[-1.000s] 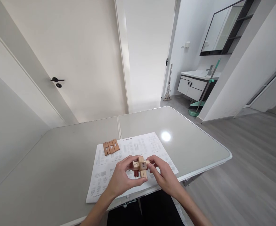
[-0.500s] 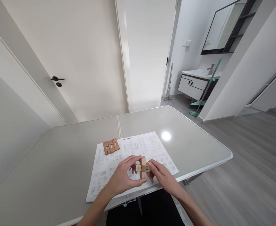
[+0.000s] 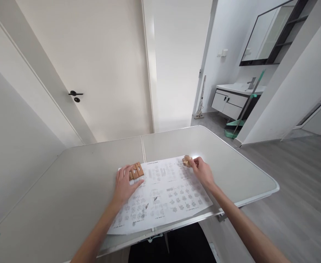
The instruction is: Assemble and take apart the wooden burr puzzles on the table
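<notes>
A printed instruction sheet (image 3: 166,193) lies on the grey folding table (image 3: 67,190). My right hand (image 3: 203,171) holds a small assembled wooden cross puzzle (image 3: 187,160) at the sheet's far right corner, fingers pinched on it. My left hand (image 3: 124,184) rests on the sheet's far left part, fingers spread, its fingertips touching a row of loose wooden puzzle pieces (image 3: 135,170).
The table's front edge runs just below the sheet, its right edge ends near a bright light reflection. Beyond the table are a white door with a black handle (image 3: 75,94), a passage, and a washroom with a cabinet (image 3: 229,102) and a green mop (image 3: 245,106).
Both hands have left the spot near the front of the sheet. The right hand carried the assembled puzzle to the far right corner. The left hand let go and moved to the loose pieces.
</notes>
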A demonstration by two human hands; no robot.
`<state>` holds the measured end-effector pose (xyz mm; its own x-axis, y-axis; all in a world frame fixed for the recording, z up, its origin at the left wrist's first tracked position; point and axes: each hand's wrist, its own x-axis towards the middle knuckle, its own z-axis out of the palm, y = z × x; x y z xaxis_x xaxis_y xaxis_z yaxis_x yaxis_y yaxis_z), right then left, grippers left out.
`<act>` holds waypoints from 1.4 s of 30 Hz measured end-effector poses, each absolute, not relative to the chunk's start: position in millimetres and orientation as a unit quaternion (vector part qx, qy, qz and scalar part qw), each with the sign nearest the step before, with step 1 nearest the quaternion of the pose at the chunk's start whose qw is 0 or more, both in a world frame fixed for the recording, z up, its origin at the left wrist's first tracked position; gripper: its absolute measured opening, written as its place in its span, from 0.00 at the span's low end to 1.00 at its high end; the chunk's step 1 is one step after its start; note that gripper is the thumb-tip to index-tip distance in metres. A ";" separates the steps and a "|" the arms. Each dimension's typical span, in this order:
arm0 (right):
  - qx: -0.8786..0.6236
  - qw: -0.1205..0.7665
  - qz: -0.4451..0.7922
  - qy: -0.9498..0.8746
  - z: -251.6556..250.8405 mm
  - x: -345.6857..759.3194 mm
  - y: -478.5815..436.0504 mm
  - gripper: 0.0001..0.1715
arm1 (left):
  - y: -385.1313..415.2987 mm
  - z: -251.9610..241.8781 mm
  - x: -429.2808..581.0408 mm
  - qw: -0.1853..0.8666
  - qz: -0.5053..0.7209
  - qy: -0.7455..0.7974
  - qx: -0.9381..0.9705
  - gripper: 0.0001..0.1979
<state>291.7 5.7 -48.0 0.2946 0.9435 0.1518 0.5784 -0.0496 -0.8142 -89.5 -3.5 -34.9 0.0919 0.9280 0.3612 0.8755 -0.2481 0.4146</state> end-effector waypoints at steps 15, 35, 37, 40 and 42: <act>-0.680 0.409 0.230 -0.563 -53.1 279.3 -28.3 0.27 | 48.3 -44.9 -103.8 0.080 0.213 0.568 0.791 0.34; -0.554 0.452 0.331 -0.616 -70.6 244.7 -76.5 0.20 | 47.9 -35.0 -105.5 0.111 0.226 0.543 0.801 0.38; -0.555 0.450 0.331 -0.616 -73.3 245.7 -75.6 0.21 | 40.4 -34.0 -108.3 0.112 0.225 0.543 0.801 0.39; -0.557 0.444 0.332 -0.618 -75.3 246.7 -75.3 0.21 | 23.7 -32.1 -105.4 0.125 0.219 0.528 0.811 0.39; -0.558 0.439 0.332 -0.621 -74.4 246.5 -76.1 0.20 | 10.2 -30.8 -96.0 0.139 0.212 0.505 0.825 0.39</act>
